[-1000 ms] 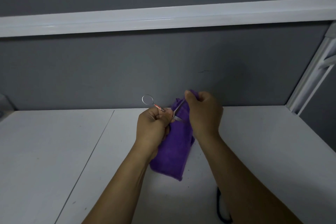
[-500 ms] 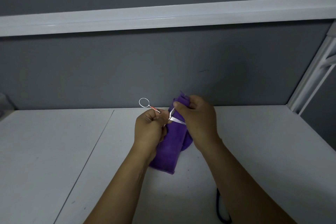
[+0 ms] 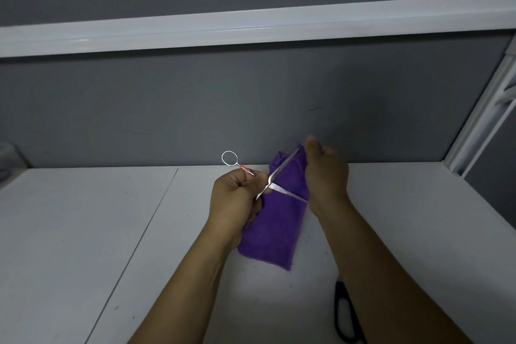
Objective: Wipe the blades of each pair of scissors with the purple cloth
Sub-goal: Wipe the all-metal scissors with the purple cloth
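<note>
The left hand (image 3: 234, 198) hides one loop of the silver scissors (image 3: 275, 187); the upper blade's tip vanishes behind the right hand (image 3: 325, 173), whose fingers are buried in the cloth (image 3: 275, 229). At the front edge of the worktop (image 3: 83, 232), black scissors (image 3: 344, 318) lie half under the right forearm, cut off below. A grey thing (image 3: 5, 159) at far left is blurred

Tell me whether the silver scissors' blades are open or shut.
Open. The silver scissors show two blades forking apart from the pivot beside the left hand, both against the purple cloth the right hand grips.
</note>
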